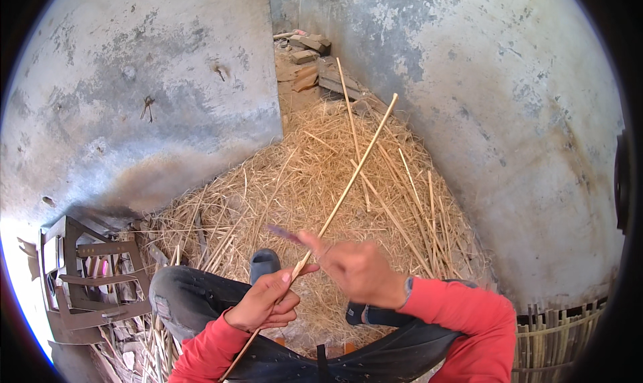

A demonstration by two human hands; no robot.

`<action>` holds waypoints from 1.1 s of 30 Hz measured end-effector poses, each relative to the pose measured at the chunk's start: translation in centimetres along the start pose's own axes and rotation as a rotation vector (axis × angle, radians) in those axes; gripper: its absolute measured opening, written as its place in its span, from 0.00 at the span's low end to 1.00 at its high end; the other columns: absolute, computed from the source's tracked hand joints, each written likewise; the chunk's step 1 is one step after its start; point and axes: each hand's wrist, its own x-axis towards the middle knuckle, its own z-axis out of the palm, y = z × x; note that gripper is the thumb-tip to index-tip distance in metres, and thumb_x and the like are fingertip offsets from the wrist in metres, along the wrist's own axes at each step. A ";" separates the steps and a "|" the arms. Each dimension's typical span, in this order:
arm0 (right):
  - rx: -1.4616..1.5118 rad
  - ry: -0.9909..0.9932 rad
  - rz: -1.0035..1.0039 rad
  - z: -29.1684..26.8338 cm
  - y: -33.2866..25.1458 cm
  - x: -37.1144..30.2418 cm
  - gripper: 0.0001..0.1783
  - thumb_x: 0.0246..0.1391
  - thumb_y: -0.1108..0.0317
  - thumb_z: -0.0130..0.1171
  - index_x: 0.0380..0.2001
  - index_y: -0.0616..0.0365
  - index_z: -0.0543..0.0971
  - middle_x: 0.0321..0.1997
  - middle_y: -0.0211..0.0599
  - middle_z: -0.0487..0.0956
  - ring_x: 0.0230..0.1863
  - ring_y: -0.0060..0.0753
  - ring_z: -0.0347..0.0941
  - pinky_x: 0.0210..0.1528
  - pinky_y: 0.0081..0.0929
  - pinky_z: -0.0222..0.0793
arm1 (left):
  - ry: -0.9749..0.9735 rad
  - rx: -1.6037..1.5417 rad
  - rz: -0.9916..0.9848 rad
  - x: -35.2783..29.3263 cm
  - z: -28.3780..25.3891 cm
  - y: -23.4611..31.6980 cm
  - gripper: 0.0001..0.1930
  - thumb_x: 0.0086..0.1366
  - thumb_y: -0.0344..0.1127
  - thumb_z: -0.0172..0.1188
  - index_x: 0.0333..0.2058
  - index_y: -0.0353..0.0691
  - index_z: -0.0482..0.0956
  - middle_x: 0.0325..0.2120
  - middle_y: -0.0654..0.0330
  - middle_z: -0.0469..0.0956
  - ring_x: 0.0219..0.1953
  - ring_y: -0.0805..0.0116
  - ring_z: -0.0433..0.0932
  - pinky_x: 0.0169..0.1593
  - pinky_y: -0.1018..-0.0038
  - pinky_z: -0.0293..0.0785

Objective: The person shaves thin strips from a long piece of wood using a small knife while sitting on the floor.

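Observation:
A long, thin bamboo strip (357, 172) runs slantwise across the middle, from near my lap up toward the far right. My left hand (269, 300) is closed round its lower part, with the thumb lying along the strip. Just right of that grip, my right hand (362, 268) is closed on a knife (284, 234), whose dark, narrow blade points left across the strip. The knife's handle is hidden in my fingers, and the right hand is slightly blurred. Whether the blade touches the strip I cannot tell.
Straw-like shavings (315, 162) cover the floor, with loose strips (432, 215) lying at the right. A dark frame (100, 276) stands at the left, and a slatted bamboo basket (556, 339) at the lower right. Bricks (307, 48) lie at the back between weathered walls (495, 115).

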 end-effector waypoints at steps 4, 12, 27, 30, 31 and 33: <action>0.141 0.023 -0.075 2.1 -0.9 -0.8 0.28 0.62 0.73 0.56 0.66 0.55 0.74 0.18 0.38 0.74 0.17 0.34 0.74 0.22 0.36 0.71 | 0.034 -0.111 -0.019 -0.3 -0.6 -0.5 0.29 0.82 0.53 0.36 0.72 0.44 0.58 0.13 0.72 0.51 0.12 0.82 0.50 0.15 0.83 0.48; 0.079 0.255 0.023 -2.2 1.3 1.8 0.30 0.60 0.67 0.66 0.66 0.56 0.75 0.18 0.32 0.73 0.16 0.25 0.68 0.20 0.27 0.64 | 0.044 0.104 0.232 0.2 0.1 -1.2 0.28 0.82 0.51 0.39 0.70 0.39 0.61 0.12 0.70 0.54 0.11 0.80 0.54 0.17 0.83 0.54; -0.309 0.555 -0.019 -8.7 5.9 4.3 0.35 0.54 0.67 0.75 0.65 0.58 0.76 0.28 0.31 0.82 0.23 0.15 0.66 0.25 0.20 0.65 | -0.017 0.312 0.136 -0.7 -0.5 -1.7 0.23 0.82 0.42 0.41 0.67 0.34 0.64 0.13 0.71 0.60 0.11 0.82 0.57 0.18 0.83 0.57; -0.270 0.792 -0.101 -10.9 9.0 4.9 0.26 0.62 0.68 0.67 0.63 0.55 0.78 0.22 0.35 0.79 0.21 0.18 0.65 0.23 0.23 0.63 | -0.025 0.358 0.122 -0.8 -0.6 -1.7 0.23 0.83 0.42 0.40 0.67 0.34 0.64 0.12 0.71 0.60 0.11 0.82 0.58 0.17 0.83 0.58; -0.294 0.772 -0.001 -11.7 9.1 4.7 0.23 0.64 0.69 0.65 0.62 0.55 0.79 0.22 0.35 0.77 0.21 0.18 0.64 0.24 0.23 0.63 | -0.018 0.339 0.127 -1.0 -0.6 -1.7 0.23 0.82 0.42 0.41 0.67 0.34 0.64 0.12 0.71 0.60 0.11 0.82 0.58 0.17 0.83 0.57; -0.328 0.752 0.099 -12.9 9.5 4.3 0.20 0.66 0.71 0.62 0.61 0.55 0.80 0.21 0.35 0.75 0.22 0.18 0.63 0.25 0.23 0.63 | -0.019 0.321 0.133 -0.9 -0.5 -1.6 0.23 0.82 0.42 0.41 0.68 0.34 0.64 0.12 0.71 0.60 0.11 0.82 0.59 0.17 0.83 0.57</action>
